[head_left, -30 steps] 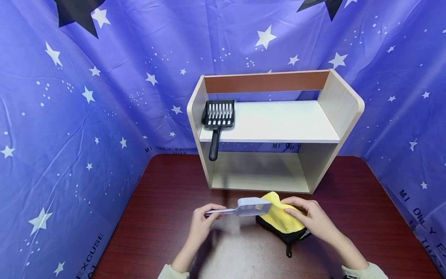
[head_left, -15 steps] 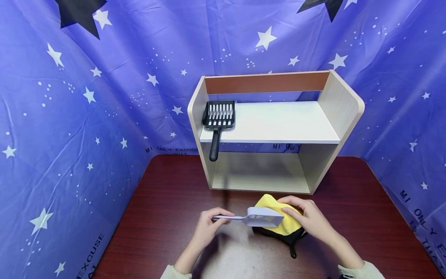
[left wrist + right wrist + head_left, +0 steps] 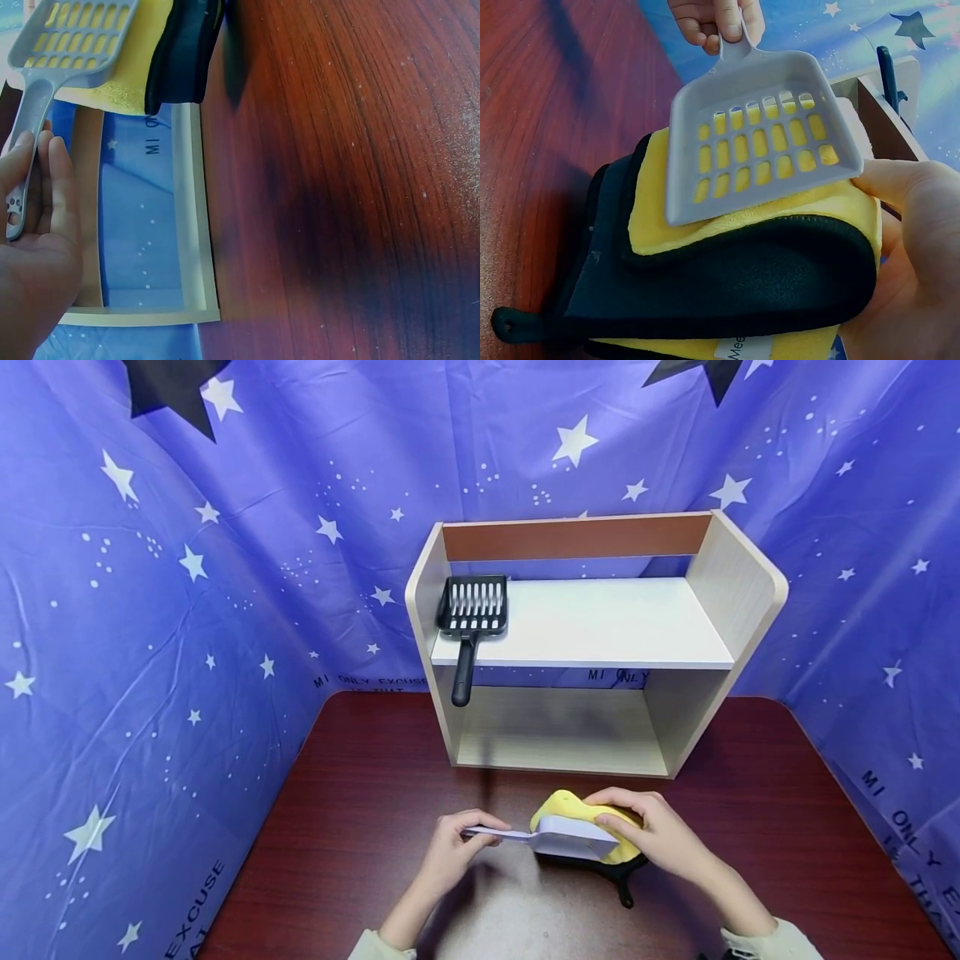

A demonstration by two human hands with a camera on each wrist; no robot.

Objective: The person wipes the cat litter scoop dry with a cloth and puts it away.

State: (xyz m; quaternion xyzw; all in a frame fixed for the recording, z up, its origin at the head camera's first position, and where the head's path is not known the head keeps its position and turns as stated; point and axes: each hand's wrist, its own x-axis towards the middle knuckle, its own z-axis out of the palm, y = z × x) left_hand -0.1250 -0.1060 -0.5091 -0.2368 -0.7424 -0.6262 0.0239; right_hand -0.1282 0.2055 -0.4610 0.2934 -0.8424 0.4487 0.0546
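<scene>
A pale grey litter scoop with a slotted pan is held over the table. My left hand pinches its handle between thumb and fingers, and a paw-print cutout shows at the handle's end in the left wrist view. Behind the pan is a yellow and black cleaning cloth, gripped by my right hand. In the right wrist view, the folded cloth lies against the pan's underside, yellow showing through the slots. My right thumb is at the pan's edge; the other right fingers are mostly hidden behind the cloth.
A two-level wooden shelf unit stands at the back of the dark red table. On its upper board, at the left, lies a black slotted scoop with its handle overhanging the front. Blue star-patterned curtains enclose the table.
My left hand has moved right and down with the grey scoop. My right hand and the cloth have shifted left and slightly down, and the cloth now sits more fully behind the pan.
</scene>
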